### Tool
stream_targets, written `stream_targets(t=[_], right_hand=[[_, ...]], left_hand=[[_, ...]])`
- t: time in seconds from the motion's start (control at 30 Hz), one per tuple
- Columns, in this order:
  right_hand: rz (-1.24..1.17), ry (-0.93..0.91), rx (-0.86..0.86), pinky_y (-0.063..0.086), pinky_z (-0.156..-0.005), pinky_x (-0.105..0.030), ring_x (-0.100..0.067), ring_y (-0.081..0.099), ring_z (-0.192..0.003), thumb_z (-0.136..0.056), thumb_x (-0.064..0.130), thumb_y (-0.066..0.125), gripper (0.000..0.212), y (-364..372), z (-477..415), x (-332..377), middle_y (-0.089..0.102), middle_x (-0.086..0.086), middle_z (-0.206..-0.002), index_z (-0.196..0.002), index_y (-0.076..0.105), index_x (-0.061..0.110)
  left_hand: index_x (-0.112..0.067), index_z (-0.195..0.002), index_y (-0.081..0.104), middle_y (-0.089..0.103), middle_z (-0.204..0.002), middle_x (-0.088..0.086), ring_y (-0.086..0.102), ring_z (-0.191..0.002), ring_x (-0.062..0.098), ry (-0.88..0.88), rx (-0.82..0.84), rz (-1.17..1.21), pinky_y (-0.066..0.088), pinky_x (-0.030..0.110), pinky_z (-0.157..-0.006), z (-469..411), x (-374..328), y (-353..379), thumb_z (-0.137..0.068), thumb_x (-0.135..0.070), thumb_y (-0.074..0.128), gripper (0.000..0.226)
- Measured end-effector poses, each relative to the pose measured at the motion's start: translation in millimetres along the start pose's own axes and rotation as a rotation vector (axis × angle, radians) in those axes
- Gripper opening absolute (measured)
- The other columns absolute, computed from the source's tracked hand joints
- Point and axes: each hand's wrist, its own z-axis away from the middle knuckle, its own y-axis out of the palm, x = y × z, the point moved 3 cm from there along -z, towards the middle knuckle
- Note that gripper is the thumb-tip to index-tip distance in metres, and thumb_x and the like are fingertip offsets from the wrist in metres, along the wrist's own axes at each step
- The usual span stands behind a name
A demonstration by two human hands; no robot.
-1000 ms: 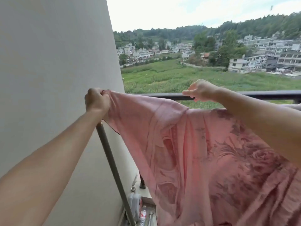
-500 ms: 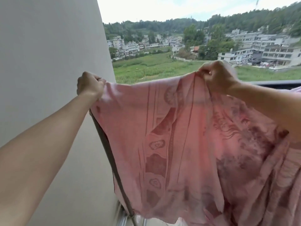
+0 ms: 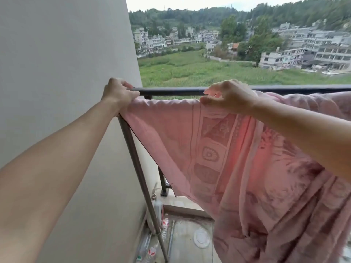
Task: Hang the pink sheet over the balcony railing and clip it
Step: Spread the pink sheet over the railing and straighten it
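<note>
The pink sheet (image 3: 218,149), patterned with flowers and frames, hangs stretched between my two hands just below the dark balcony railing (image 3: 171,91). My left hand (image 3: 118,94) grips its top left corner beside the wall, at the railing's left end. My right hand (image 3: 229,96) pinches the top edge further right, close to the rail. To the right of that hand the sheet lies bunched over the railing. No clip is visible.
A grey wall (image 3: 66,73) closes the left side. A slanted metal pole (image 3: 138,171) runs from my left hand down to the floor. Bottles (image 3: 165,224) and a round drain cover (image 3: 201,238) lie on the balcony floor below. Beyond the rail is open air over a field.
Both hands have dropped the sheet's top edge from above the railing to just below it. The view has tilted down, showing the rail and floor again.
</note>
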Motion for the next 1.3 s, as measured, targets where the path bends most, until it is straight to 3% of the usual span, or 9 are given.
stream_targets(t=[0.13,0.4,0.63,0.73,0.87,1.0,1.07,1.17,1.3], right_hand=[[-0.031,-0.132,-0.179,0.054,-0.072,-0.035,-0.021,0.070,-0.086,-0.085,0.044,0.071,0.030,0.3,21.6,9.4,0.075,0.002,-0.099,-0.105,0.076,0.023],[0.078,0.068,-0.382,0.034,-0.061,-0.027,-0.025,0.060,-0.068,-0.096,0.023,0.057,0.018,-28.3,-0.6,-15.6,0.070,-0.007,-0.082,-0.100,0.070,0.012],[-0.231,0.394,-0.337,0.050,-0.068,-0.032,-0.020,0.059,-0.076,-0.094,0.022,0.062,0.013,-58.7,-40.9,-51.1,0.063,-0.005,-0.081,-0.086,0.068,0.014],[-0.100,0.426,-0.199,0.056,-0.075,-0.038,-0.027,0.065,-0.082,-0.093,0.025,0.064,0.011,-37.2,-20.3,-59.0,0.068,-0.007,-0.088,-0.084,0.066,0.018],[0.098,0.386,-0.125,0.051,-0.069,-0.034,-0.026,0.065,-0.081,-0.087,0.051,0.065,0.027,-27.5,-0.9,-51.5,0.072,-0.005,-0.093,-0.094,0.068,0.025],[0.040,0.134,-0.131,0.052,-0.069,-0.032,-0.022,0.066,-0.082,-0.083,0.073,0.052,0.059,-29.7,11.5,-12.3,0.073,0.001,-0.102,-0.118,0.065,0.027],[0.089,0.008,-0.063,0.051,-0.067,-0.031,-0.022,0.065,-0.081,-0.083,0.064,0.061,0.051,-19.0,20.6,7.0,0.074,-0.001,-0.103,-0.118,0.067,0.028],[0.120,-0.006,-0.130,0.049,-0.069,-0.029,-0.023,0.066,-0.081,-0.089,0.041,0.068,0.021,-11.4,19.7,14.6,0.076,-0.002,-0.097,-0.104,0.076,0.028],[-0.066,0.070,-0.231,0.049,-0.068,-0.023,-0.011,0.064,-0.071,-0.090,0.029,0.068,0.015,-12.7,1.1,22.5,0.076,0.004,-0.091,-0.099,0.077,0.022]], left_hand=[[-0.014,-0.108,0.065,0.068,-0.086,0.002,0.066,-0.076,0.014,0.037,0.189,0.130,0.052,0.028,-0.066,8.6,6.1,-7.3,-0.069,-0.015,0.083,0.043],[-0.017,-0.079,0.064,0.065,-0.081,0.009,0.061,-0.063,0.017,0.024,-0.070,0.494,0.051,0.025,-0.052,10.6,-6.3,-34.0,-0.079,-0.002,0.071,0.017],[-0.009,-0.120,0.055,0.066,-0.100,0.010,0.066,-0.078,0.026,-0.087,0.487,0.585,0.056,0.040,-0.067,45.8,-22.9,-5.4,-0.076,-0.022,0.079,0.053],[-0.011,-0.098,0.066,0.069,-0.099,0.017,0.069,-0.075,0.027,-0.044,0.319,0.547,0.059,0.041,-0.066,47.2,-23.0,-3.9,-0.075,-0.001,0.075,0.027],[-0.017,-0.071,0.070,0.071,-0.079,0.011,0.068,-0.063,0.020,0.016,0.006,0.370,0.056,0.031,-0.054,32.6,-21.1,-18.9,-0.072,-0.005,0.076,0.013],[-0.021,-0.064,0.067,0.070,-0.079,0.005,0.061,-0.052,0.006,0.028,-0.244,0.257,0.042,0.011,-0.039,15.7,-7.6,-45.4,-0.074,-0.008,0.073,0.017],[-0.021,-0.064,0.068,0.070,-0.082,0.004,0.061,-0.056,0.004,0.013,-0.246,0.218,0.041,0.009,-0.039,12.4,4.6,-50.2,-0.073,-0.009,0.074,0.016],[-0.018,-0.074,0.073,0.070,-0.082,0.004,0.061,-0.061,0.005,0.012,-0.242,0.154,0.045,0.008,-0.048,18.4,22.9,-52.4,-0.075,-0.010,0.073,0.008],[-0.013,-0.082,0.076,0.073,-0.086,0.009,0.068,-0.082,0.021,0.048,-0.266,0.030,0.055,0.029,-0.081,24.9,39.0,-54.5,-0.076,-0.014,0.070,0.009]])
